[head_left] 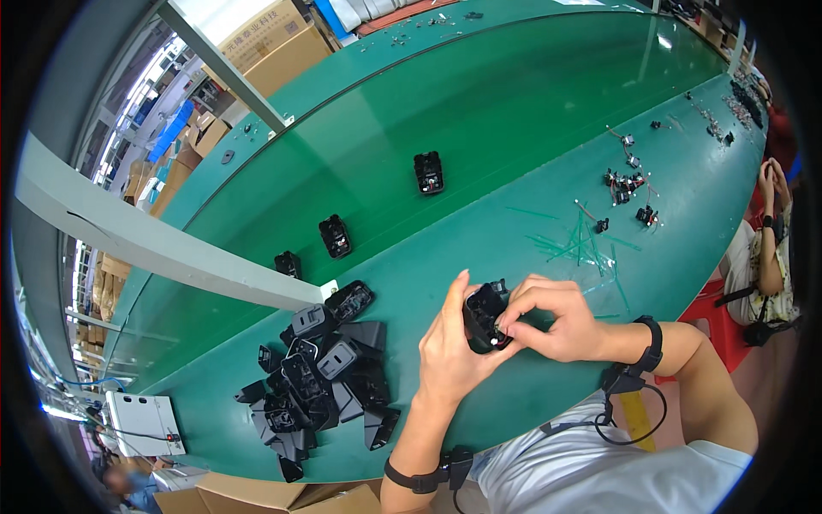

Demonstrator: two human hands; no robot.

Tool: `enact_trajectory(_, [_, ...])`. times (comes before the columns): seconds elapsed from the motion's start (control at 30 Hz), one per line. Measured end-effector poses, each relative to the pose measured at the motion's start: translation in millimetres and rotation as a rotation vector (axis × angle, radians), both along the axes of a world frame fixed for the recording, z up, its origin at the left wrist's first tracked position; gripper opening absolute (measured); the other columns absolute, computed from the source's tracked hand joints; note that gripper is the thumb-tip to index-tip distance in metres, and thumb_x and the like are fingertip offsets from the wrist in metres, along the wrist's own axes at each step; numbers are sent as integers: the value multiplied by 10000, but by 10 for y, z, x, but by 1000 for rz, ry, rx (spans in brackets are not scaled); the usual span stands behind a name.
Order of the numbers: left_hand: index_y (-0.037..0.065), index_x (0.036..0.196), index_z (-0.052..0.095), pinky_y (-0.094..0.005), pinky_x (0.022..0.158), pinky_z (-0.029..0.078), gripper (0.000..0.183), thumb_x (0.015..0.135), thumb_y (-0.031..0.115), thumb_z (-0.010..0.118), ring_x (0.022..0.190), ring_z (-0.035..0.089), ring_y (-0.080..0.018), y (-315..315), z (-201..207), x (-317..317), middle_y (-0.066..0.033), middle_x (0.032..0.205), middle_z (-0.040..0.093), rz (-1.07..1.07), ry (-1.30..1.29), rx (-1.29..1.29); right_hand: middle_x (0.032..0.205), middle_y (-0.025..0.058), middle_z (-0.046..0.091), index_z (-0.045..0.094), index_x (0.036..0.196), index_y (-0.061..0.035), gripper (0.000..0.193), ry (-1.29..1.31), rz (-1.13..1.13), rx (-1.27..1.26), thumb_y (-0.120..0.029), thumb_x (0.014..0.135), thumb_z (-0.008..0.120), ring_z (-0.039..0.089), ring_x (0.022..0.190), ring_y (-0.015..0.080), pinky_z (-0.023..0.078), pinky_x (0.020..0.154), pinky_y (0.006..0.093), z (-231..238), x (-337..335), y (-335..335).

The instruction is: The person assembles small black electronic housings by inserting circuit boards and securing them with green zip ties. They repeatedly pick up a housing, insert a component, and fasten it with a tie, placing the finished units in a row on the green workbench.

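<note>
In front of me, above the green table [479,420], my left hand [445,351] is wrapped round a small black plastic housing [485,310]. Its open side faces up, and dark parts show inside. From the right, my right hand [556,324] reaches over the housing's edge, thumb and fingertips pressed together at its lower inner side. Something small, with a reddish spot beside it, is at those fingertips; what it is stays too small to tell. Both wrists wear black straps with a cable.
Left lies a heap of black housings and covers [312,385]. Three similar housings, one a black housing [429,173], sit on the green belt [531,111]. Right are green strips [582,244] and small wired parts [625,184]. A pale post [171,244] crosses left; another person [771,248] sits right.
</note>
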State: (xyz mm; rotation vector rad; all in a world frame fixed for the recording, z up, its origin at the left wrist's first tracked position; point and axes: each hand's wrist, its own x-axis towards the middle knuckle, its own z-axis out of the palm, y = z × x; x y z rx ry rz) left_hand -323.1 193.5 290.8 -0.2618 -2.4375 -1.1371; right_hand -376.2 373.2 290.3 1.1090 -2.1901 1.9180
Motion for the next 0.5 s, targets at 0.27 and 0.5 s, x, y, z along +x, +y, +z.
enact_trajectory(0.27, [-30, 1346, 526, -307, 685, 581, 920, 571, 220, 955, 883, 717, -253, -32, -92, -49, -159, 1135, 701, -58, 186, -152, 840, -2, 720, 763, 888, -128, 182, 207, -25, 192, -37, 731, 776, 630, 898, 213, 495, 772, 343, 64, 18, 19])
enact_trajectory(0.5, [4, 1224, 609, -370, 708, 521, 799, 551, 262, 953, 844, 639, -281, -51, 20, -49, -131, 1054, 678, 41, 173, -200, 1106, 84, 687, 750, 984, -61, 253, 194, 64, 132, -77, 733, 775, 629, 1029, 279, 516, 862, 377, 106, -85, 48])
